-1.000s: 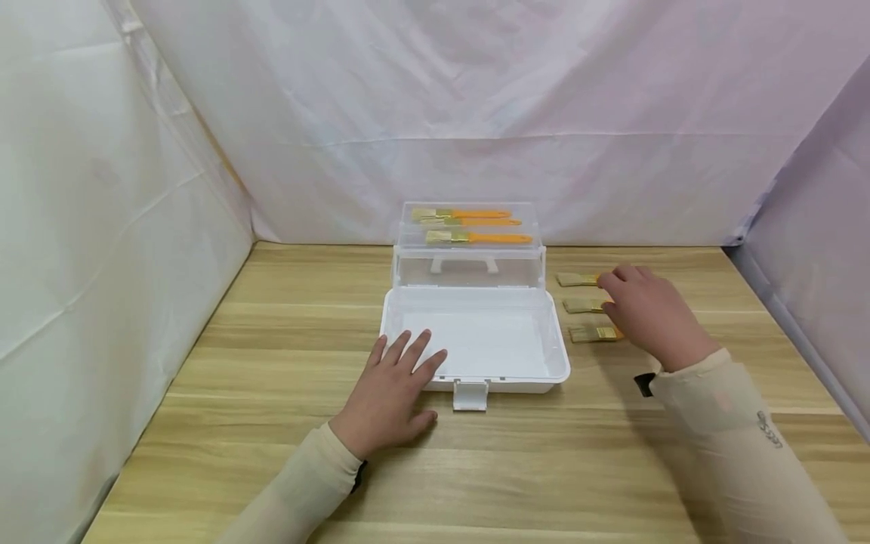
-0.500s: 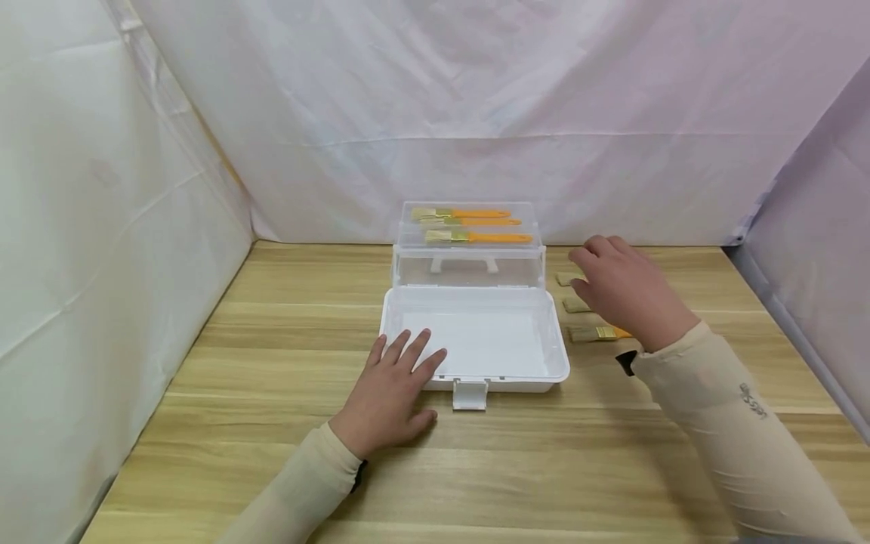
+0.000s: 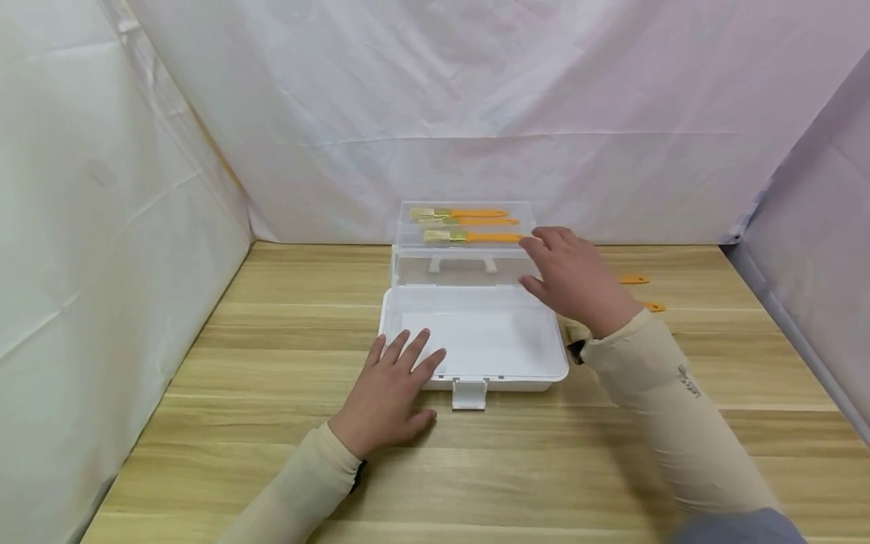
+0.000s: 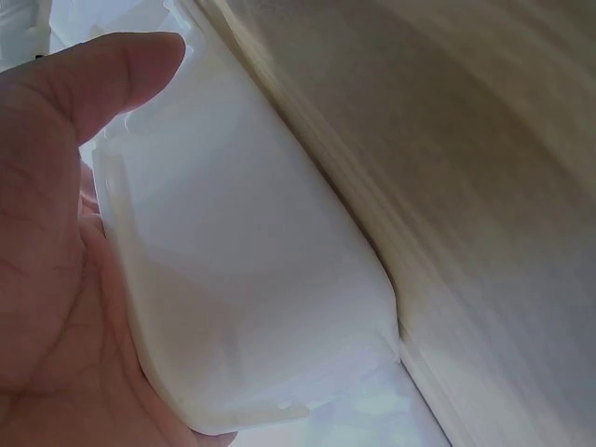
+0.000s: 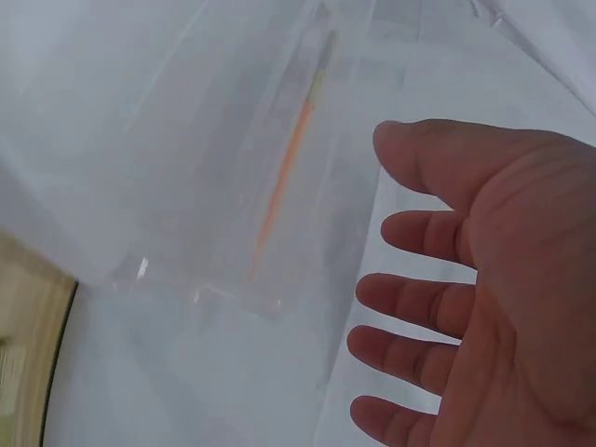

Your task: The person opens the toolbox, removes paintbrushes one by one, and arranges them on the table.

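My left hand (image 3: 390, 397) rests with spread fingers over the front left rim of a white plastic box (image 3: 476, 384). In the left wrist view the palm and thumb (image 4: 130, 79) lie along the box's outer wall (image 4: 242, 251). The clear lid (image 3: 411, 264) stands raised at the back. On top of it lie three paintbrushes (image 3: 496, 237) with orange handles and pale bristles. My right hand (image 3: 578, 276) hovers at the lid's right side, fingers loosely bent and holding nothing. One brush (image 5: 284, 182) shows through the clear plastic in the right wrist view.
More paintbrushes (image 3: 634, 279) lie on the wooden table (image 3: 285, 340) right of the box, mostly hidden by my right hand and sleeve. A white latch (image 3: 469, 395) hangs at the box's front. White cloth (image 3: 476, 91) encloses the table at the back and sides.
My right hand has moved left, from above the brushes on the table to the raised lid's right edge. My left hand and the box have stayed practically in place.
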